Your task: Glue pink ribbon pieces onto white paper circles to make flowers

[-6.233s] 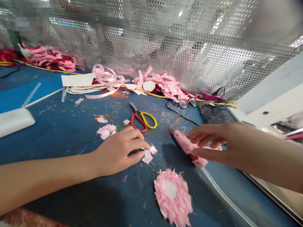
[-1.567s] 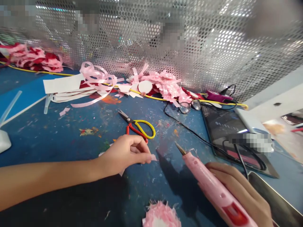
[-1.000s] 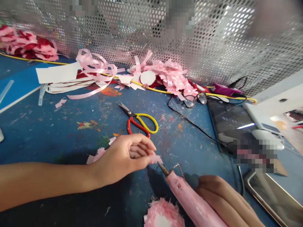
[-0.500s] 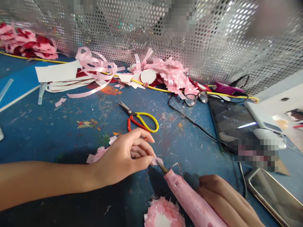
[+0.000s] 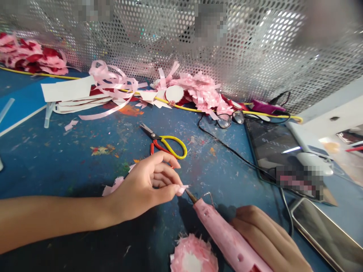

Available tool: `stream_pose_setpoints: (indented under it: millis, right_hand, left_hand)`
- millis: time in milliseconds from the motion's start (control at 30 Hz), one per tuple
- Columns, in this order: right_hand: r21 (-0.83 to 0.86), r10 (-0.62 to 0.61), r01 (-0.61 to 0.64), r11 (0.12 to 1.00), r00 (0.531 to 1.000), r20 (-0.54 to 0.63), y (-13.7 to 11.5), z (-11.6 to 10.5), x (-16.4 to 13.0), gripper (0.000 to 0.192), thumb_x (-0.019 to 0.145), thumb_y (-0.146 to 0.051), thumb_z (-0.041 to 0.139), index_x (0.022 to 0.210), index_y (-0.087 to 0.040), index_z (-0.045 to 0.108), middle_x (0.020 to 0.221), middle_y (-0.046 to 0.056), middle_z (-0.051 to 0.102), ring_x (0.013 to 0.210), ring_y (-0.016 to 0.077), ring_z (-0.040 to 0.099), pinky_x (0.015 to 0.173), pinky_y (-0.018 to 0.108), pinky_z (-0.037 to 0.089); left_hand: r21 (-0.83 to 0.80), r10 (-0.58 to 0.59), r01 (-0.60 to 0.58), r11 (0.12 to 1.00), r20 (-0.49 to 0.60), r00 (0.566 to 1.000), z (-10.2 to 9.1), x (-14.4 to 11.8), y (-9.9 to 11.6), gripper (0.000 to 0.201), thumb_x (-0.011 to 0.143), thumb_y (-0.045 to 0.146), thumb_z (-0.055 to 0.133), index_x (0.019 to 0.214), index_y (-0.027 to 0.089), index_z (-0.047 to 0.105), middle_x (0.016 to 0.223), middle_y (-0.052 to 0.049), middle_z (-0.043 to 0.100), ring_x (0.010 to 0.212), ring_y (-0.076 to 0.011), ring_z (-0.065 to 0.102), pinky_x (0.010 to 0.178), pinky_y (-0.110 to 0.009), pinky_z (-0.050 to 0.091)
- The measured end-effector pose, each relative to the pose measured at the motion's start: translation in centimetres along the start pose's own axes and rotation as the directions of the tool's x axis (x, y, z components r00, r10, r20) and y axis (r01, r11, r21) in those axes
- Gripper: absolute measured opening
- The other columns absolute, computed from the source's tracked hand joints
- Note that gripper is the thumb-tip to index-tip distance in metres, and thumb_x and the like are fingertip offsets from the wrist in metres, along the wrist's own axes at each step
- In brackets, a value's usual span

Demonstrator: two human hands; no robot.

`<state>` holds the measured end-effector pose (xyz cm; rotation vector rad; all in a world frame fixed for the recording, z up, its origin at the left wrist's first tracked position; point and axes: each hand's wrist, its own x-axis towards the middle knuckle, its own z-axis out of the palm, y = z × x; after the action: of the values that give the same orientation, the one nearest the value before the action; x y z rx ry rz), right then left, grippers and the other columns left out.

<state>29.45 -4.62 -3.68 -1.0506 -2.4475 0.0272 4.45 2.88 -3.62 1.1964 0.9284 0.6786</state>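
Observation:
My left hand is closed, pinching a small piece of pink ribbon between thumb and fingertips. Right at that piece is the metal nozzle of a pink hot glue gun; whether they touch I cannot tell. The gun is gripped by my right hand, its handle running out of the bottom of the picture. Below the nozzle lies a round pink ruffled ribbon flower with a pale bare centre. Scissors with red and yellow handles lie just beyond my left fingers. Pink ribbon bits show behind my left wrist.
Along a perforated metal screen lie curled pink ribbon, white card pieces, a pink ribbon heap and a yellow cord. Eyeglasses, a dark tablet and a phone are at right.
The ribbon piece, flat against the nozzle before, now looks folded at my left fingertips, with the nozzle tip just beside it. The whole view has shifted slightly.

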Motion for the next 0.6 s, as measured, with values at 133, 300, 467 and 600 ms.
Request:
stream_pose_setpoints:
  millis: [133, 300, 467, 600]
  right_hand:
    - [-0.144, 0.037, -0.031, 0.989, 0.999, 0.038, 1.4, 0.3, -0.7, 0.021, 0.096, -0.016, 0.032, 0.098, -0.018, 0.053, 0.078, 0.006, 0.061, 0.07, 0.0154, 0.059, 0.064, 0.026, 0.051]
    - [-0.24, 0.262, -0.255, 0.937, 0.965, -0.004, 3.5, -0.4, -0.4, 0.023, 0.086, -0.027, 0.049, 0.107, -0.019, 0.051, 0.099, 0.011, 0.06, 0.088, 0.0236, 0.059, 0.077, 0.038, 0.051]
    - [0.185, 0.309, -0.296, 0.937, 0.95, -0.043, 2.4, -1.7, 1.1, 0.036, 0.078, -0.011, 0.047, 0.113, -0.024, 0.049, 0.106, 0.008, 0.059, 0.101, 0.02, 0.06, 0.079, 0.031, 0.054]
    - [0.314, 0.145, -0.068, 0.947, 0.963, -0.228, -0.2, 0.1, 3.0, 0.032, 0.078, 0.004, 0.053, 0.098, -0.022, 0.052, 0.086, 0.003, 0.062, 0.082, 0.0126, 0.061, 0.072, 0.024, 0.053]
  left_hand:
    - [0.01, 0.021, -0.021, 1.0, -0.013, 1.0, 0.1, -0.3, 0.0, 0.029, 0.077, 0.018, 0.068, 0.098, 0.021, 0.048, 0.08, 0.004, 0.067, 0.07, -0.0077, 0.061, 0.068, -0.018, 0.05]
    - [0.007, 0.044, -0.044, 0.999, -0.005, 0.999, 0.4, -0.8, -0.1, 0.028, 0.079, 0.018, 0.066, 0.098, 0.021, 0.046, 0.08, 0.004, 0.065, 0.07, -0.0076, 0.06, 0.067, -0.018, 0.049]
    - [0.006, 0.05, -0.05, 0.999, 0.009, 0.999, 0.9, -1.2, -0.4, 0.032, 0.077, 0.016, 0.067, 0.099, 0.021, 0.044, 0.079, 0.004, 0.065, 0.066, -0.0066, 0.059, 0.063, -0.017, 0.047]
    - [-0.043, 0.069, -0.067, 0.997, 0.053, 0.996, 1.2, -1.5, -0.8, 0.035, 0.076, 0.016, 0.068, 0.1, 0.022, 0.043, 0.077, 0.005, 0.064, 0.063, -0.0062, 0.058, 0.06, -0.016, 0.046]
